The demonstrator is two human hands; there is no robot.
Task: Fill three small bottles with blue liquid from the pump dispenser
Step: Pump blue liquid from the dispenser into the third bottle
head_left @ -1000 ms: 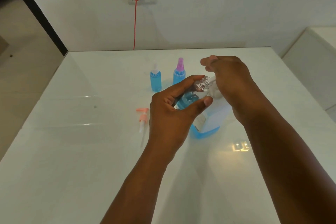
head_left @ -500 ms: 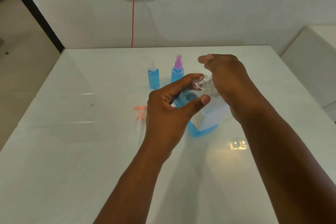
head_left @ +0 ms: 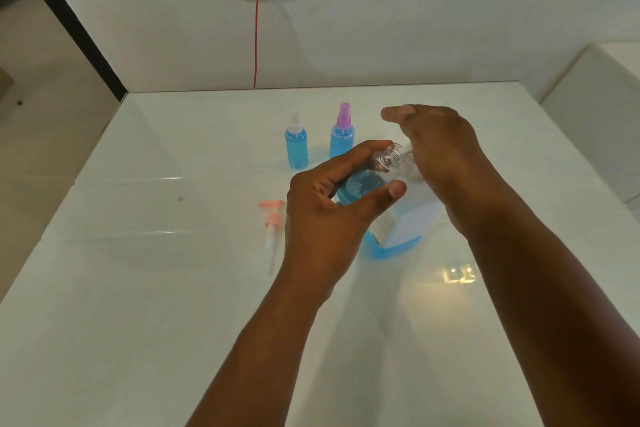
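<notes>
My left hand (head_left: 322,218) grips a small clear bottle (head_left: 363,184), tilted, with blue liquid in its lower part. Its open threaded neck (head_left: 389,158) meets the white nozzle (head_left: 407,149) of the pump dispenser (head_left: 405,229), a clear bottle with a white label and blue liquid at the bottom. My right hand (head_left: 440,149) lies over the pump head, pressing down on it and hiding it. Two small bottles full of blue liquid stand behind, one with a white sprayer (head_left: 296,146) and one with a purple sprayer (head_left: 342,139).
A loose pink sprayer cap with its dip tube (head_left: 273,222) lies on the white table (head_left: 138,288), left of my left hand. A red plug and cable (head_left: 256,45) hang from the wall socket behind. The table's left edge drops to the floor.
Both hands keep their places at the dispenser, with the small bottle's neck still at the nozzle. Only the view has shifted a little.
</notes>
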